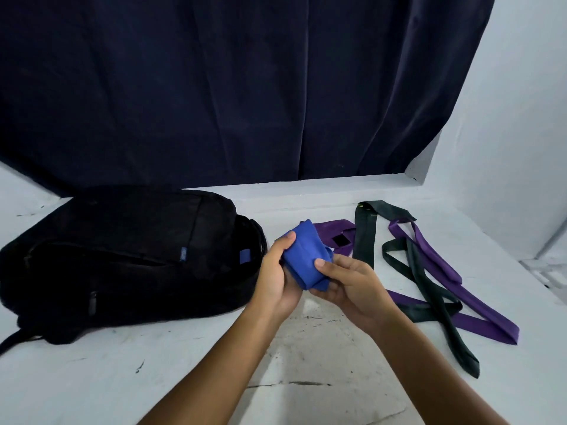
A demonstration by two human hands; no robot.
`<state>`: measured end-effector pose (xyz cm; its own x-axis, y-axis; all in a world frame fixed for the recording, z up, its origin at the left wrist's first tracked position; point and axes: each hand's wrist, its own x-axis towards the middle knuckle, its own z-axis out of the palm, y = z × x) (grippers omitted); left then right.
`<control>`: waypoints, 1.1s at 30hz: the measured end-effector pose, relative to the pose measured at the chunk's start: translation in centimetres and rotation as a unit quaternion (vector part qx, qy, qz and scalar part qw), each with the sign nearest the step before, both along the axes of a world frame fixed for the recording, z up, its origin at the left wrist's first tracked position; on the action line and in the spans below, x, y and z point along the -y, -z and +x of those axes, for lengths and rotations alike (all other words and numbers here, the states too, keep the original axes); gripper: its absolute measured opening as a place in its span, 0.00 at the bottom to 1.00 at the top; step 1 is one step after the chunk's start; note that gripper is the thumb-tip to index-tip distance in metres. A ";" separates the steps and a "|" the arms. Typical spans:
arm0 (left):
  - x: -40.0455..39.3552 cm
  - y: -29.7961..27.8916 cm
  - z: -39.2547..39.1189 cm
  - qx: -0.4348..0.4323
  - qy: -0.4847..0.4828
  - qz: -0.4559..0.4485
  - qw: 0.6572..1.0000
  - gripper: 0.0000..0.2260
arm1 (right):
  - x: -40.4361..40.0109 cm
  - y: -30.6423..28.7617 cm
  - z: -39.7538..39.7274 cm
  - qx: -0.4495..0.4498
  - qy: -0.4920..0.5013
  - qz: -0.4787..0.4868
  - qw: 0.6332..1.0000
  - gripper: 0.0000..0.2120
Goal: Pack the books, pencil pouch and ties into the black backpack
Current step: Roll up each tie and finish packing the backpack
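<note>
A folded blue tie (pixel 302 254) is held above the white surface between both hands. My left hand (pixel 277 277) grips its left side with the thumb on top. My right hand (pixel 346 283) holds its right end, thumb pressed on the fold. The black backpack (pixel 122 259) lies on its side to the left, its top opening facing the hands. A purple tie (pixel 441 265) and a black tie (pixel 426 280) lie crossed and unfolded on the right. No books or pencil pouch are visible.
The white table (pixel 184 363) has scuff marks and a crack near the front. A dark blue curtain (pixel 245 87) hangs behind it. A white wall (pixel 521 118) rises at the right, close to the ties.
</note>
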<state>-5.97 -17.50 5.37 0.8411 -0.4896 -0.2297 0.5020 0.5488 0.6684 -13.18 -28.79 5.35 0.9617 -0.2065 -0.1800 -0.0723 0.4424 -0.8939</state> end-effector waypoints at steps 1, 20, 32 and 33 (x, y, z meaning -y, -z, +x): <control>-0.4 0.0 0.1 0.021 -0.006 0.006 1.000 0.26 | 0.1 0.0 0.1 -0.002 -0.002 0.003 1.000 0.22; -17.5 -2.3 1.6 0.180 -0.345 0.185 0.902 0.03 | -12.8 -2.2 6.5 0.019 -0.200 0.008 0.980 0.19; -35.5 -3.2 18.8 0.724 -0.087 0.605 0.321 0.26 | -22.0 -3.1 12.2 -0.011 -0.305 -0.103 0.947 0.25; -35.4 -3.4 19.8 0.734 -0.061 0.593 0.326 0.26 | -22.8 -3.0 12.5 -0.012 -0.296 -0.103 0.950 0.24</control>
<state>13.87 17.92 8.81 0.4670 -0.7314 0.4969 -0.8135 -0.5757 -0.0827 -0.66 -6.01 8.37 0.9167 0.3352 -0.2175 -0.2752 0.1349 -0.9519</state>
